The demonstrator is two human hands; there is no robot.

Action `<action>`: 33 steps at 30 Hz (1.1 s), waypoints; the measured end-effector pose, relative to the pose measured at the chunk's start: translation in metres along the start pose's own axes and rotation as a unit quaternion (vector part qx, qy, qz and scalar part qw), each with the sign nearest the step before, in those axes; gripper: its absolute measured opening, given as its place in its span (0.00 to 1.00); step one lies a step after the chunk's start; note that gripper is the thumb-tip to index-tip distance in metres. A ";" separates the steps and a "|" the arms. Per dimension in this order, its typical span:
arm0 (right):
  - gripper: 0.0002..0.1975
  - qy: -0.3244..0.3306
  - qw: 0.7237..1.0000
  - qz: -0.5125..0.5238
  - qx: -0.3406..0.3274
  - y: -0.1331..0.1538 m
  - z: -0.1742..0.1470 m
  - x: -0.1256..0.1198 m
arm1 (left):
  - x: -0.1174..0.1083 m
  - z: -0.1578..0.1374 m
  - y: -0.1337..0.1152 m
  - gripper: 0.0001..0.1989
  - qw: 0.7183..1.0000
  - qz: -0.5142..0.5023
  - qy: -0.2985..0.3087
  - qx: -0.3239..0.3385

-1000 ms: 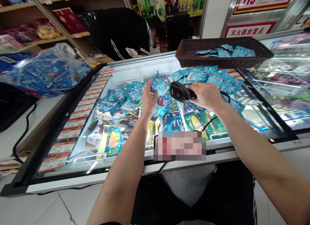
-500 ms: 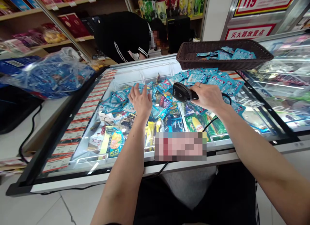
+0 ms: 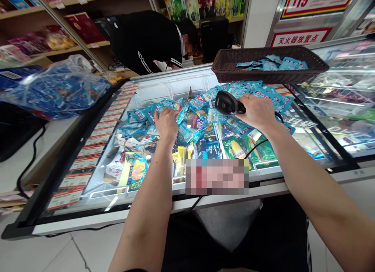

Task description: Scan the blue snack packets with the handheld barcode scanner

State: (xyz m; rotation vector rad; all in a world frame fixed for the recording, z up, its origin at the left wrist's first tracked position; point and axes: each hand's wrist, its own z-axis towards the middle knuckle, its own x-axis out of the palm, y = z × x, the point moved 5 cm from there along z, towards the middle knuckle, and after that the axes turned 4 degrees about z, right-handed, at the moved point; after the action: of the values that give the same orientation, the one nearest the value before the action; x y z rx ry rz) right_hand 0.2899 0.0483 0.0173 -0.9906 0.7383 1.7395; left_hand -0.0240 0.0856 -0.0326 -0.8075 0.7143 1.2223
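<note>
My right hand (image 3: 258, 111) is wrapped round the handle of a black barcode scanner (image 3: 226, 102), its head pointing left over the freezer's glass top. A dark cable runs from behind that hand. My left hand (image 3: 166, 124) rests palm down among small blue packets (image 3: 133, 123), its fingers slightly bent and apart. Another blue packet (image 3: 182, 115) lies close to its fingertips on the right; nothing shows as held. More blue packets (image 3: 271, 96) are spread in a heap behind and beside my right hand.
Ice creams in bright wrappers (image 3: 180, 158) lie beneath the glass. At the back right stands a brown woven basket (image 3: 225, 70) with blue packets inside. A clear bag of blue packs (image 3: 67, 88) is at left. Beyond the freezer, a person in black (image 3: 143, 41) bends over.
My left hand has moved slightly left and down, its fingers less spread. My right hand and the scanner have shifted a little to the right. The view has shifted slightly.
</note>
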 end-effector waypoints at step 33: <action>0.15 0.034 0.999 -0.021 -0.018 0.011 0.000 0.002 | 0.003 0.001 -0.066 0.29 0.988 -0.087 0.045 0.116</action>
State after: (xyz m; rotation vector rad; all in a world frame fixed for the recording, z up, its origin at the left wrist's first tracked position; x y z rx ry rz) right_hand 0.2796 0.0454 0.0155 -1.0866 0.7253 1.6956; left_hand 0.0413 0.0788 -0.0246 -0.7187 0.8264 0.9315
